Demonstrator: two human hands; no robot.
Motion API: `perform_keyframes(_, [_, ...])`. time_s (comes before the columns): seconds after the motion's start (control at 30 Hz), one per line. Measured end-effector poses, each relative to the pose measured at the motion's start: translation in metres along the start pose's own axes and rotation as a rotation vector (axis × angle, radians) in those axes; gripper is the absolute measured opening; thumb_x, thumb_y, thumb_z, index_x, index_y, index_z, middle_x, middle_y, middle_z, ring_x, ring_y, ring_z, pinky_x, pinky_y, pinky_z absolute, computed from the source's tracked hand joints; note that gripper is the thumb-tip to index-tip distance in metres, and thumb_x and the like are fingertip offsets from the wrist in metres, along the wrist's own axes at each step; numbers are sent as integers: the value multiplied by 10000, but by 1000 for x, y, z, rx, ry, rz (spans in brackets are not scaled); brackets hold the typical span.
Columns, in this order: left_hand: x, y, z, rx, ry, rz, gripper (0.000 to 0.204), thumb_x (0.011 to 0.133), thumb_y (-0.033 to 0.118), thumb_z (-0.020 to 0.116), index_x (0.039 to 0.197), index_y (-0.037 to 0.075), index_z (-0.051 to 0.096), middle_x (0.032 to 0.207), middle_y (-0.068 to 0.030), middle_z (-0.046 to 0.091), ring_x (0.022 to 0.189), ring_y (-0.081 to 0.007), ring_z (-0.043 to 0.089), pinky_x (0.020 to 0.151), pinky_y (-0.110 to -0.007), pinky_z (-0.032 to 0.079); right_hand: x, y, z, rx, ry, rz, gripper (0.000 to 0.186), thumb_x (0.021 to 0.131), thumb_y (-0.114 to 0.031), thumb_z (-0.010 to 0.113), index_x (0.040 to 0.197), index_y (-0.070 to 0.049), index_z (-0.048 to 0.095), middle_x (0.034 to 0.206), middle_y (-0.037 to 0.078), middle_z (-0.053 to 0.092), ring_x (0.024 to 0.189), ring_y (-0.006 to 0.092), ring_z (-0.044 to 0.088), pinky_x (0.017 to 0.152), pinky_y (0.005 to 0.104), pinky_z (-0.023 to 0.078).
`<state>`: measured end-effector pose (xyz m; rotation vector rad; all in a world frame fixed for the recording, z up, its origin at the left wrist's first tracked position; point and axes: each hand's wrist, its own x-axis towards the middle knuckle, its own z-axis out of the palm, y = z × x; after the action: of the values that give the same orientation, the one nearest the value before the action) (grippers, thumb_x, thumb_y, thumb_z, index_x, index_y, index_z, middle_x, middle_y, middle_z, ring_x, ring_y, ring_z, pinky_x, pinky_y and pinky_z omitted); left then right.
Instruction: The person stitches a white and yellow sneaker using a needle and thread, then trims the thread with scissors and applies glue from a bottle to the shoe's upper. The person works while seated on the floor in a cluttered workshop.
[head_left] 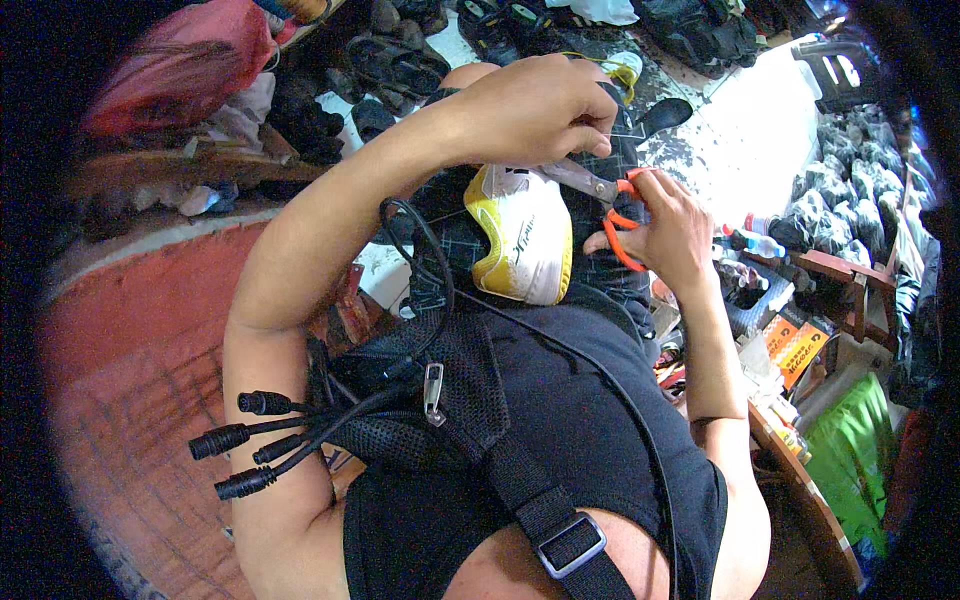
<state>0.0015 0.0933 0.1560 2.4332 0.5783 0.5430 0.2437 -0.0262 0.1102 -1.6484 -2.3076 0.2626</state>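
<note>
A white and yellow shoe (518, 250) lies on its side on my lap, over dark checked fabric. My right hand (668, 228) grips orange-handled scissors (628, 243) at the right of the shoe, with the blades pointing up-left above it. My left hand (555, 112) is closed just above the blade tips, its thumb and fingers pinched; what is between them, if anything, is hidden. Black cables (300, 428) hang from a bag strapped across my black top.
Shoes (390, 75) and an insole (662, 118) lie on the floor ahead. A red bag (180, 60) sits upper left, a red seat (130, 350) is left. At right are bagged items (840, 180), a wooden bench (840, 265), boxes (790, 350) and green plastic (845, 460).
</note>
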Motion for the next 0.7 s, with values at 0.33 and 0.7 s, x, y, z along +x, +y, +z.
perform_keyframes(0.33, [2, 4, 3, 35, 3, -89, 175, 890, 231, 733, 881, 61, 698, 992, -93, 732, 786, -356, 723, 681, -459, 535, 6, 16, 7, -86, -81, -125, 837, 555, -680, 859, 1092, -85, 616, 1056, 88, 684, 943, 332, 719, 768, 443, 583])
perform_keyframes(0.7, [15, -2, -6, -230, 152, -318, 215, 979, 221, 685, 869, 38, 708, 785, -79, 710, 725, -177, 698, 658, -356, 535, 3, 21, 11, 25, -209, -96, 810, 579, -584, 920, 1137, -68, 640, 1027, 137, 710, 939, 371, 720, 781, 465, 588])
